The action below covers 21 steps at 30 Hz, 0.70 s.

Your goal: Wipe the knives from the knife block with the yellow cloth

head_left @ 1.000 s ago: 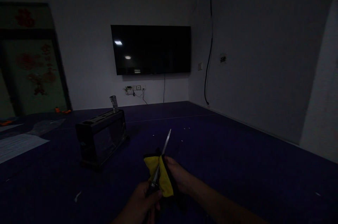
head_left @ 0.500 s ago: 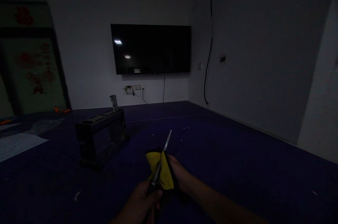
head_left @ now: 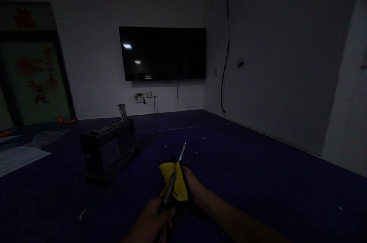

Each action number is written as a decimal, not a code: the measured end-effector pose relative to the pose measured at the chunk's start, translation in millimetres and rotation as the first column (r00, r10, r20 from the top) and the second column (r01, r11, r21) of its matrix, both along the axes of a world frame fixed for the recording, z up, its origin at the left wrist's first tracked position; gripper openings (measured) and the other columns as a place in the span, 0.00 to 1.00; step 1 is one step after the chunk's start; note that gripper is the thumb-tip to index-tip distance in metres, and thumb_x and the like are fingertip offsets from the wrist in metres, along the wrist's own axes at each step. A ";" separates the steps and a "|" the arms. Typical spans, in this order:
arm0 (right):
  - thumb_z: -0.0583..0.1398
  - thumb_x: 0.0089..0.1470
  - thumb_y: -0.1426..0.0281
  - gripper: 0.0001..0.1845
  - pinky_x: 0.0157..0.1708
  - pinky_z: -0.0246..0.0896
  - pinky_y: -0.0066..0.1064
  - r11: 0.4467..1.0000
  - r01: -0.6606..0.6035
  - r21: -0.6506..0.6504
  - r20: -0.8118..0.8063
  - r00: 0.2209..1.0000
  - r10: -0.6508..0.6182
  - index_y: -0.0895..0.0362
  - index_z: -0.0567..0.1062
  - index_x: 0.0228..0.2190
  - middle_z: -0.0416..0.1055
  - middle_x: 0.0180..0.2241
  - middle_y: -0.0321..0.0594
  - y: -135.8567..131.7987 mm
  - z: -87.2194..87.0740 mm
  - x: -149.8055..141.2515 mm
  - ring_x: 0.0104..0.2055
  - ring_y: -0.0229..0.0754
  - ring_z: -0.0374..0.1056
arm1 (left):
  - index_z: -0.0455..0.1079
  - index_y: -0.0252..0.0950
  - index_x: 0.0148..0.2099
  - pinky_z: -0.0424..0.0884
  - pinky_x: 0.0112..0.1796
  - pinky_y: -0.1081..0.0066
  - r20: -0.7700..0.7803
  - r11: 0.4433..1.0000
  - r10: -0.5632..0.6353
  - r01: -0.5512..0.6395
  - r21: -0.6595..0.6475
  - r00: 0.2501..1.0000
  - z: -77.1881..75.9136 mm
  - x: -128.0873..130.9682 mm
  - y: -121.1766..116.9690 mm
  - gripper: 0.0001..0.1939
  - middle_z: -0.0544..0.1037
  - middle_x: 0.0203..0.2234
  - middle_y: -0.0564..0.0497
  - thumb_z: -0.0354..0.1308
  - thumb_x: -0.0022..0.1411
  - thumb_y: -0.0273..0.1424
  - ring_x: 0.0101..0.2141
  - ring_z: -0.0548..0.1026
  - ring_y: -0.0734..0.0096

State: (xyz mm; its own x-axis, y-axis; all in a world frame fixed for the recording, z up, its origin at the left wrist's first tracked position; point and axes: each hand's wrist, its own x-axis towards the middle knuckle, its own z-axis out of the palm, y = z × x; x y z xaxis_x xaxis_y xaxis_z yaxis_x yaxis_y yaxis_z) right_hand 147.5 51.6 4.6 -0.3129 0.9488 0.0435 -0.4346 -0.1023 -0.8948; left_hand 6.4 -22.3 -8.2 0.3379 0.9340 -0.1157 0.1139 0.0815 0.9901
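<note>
Left hand (head_left: 152, 219) is gripping a slender metallic rod (head_left: 182, 152). Right hand (head_left: 194, 185) is clasping yellow cloth (head_left: 180, 187) folded along the rod.

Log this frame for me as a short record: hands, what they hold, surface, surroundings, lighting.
Left hand: grips the dark handle of a metal rod
Right hand: holds a yellow cloth against the rod
Rod tip: bare, beyond the cloth
Surface: purple
Left side: black stand, patterned handle sticking up; white paper
Back wall: television
Lighting: dim
</note>
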 end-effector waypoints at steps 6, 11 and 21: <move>0.62 0.41 0.58 0.20 0.22 0.61 0.30 0.999 0.029 -0.033 0.022 0.999 -0.028 0.63 0.73 0.30 0.72 0.20 0.39 -3.5 2.4 -2.9 0.20 0.41 0.68 | 0.60 0.35 0.30 0.53 0.13 0.78 -0.015 1.000 0.016 -0.017 -0.018 1.000 4.5 2.1 -1.0 0.25 0.68 0.14 0.58 0.57 0.42 0.52 0.10 0.62 0.80; 0.63 0.41 0.59 0.19 0.22 0.61 0.28 0.999 0.030 -0.017 0.035 0.999 -0.029 0.63 0.74 0.30 0.72 0.20 0.39 -7.6 3.8 -2.8 0.20 0.39 0.68 | 0.59 0.35 0.31 0.52 0.12 0.78 0.003 0.999 0.019 -0.019 -0.026 1.000 4.9 3.9 -1.4 0.25 0.67 0.12 0.59 0.56 0.43 0.52 0.09 0.61 0.80; 0.63 0.40 0.55 0.22 0.24 0.62 0.31 0.998 0.056 -0.015 -0.002 0.998 -0.056 0.62 0.74 0.29 0.73 0.21 0.40 -4.8 -1.1 -2.3 0.22 0.42 0.69 | 0.60 0.34 0.31 0.53 0.12 0.78 0.003 0.999 0.043 -0.043 -0.004 0.999 4.5 4.6 0.5 0.26 0.67 0.13 0.59 0.58 0.40 0.52 0.10 0.61 0.81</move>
State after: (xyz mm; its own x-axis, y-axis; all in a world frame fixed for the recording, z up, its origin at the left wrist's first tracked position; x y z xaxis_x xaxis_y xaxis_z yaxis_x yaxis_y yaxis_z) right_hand 145.2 46.9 3.6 -0.2589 0.9655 0.0294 -0.4418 -0.0913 -0.8925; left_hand 11.0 -21.9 -3.7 0.2974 0.9473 -0.1187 0.1067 0.0906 0.9902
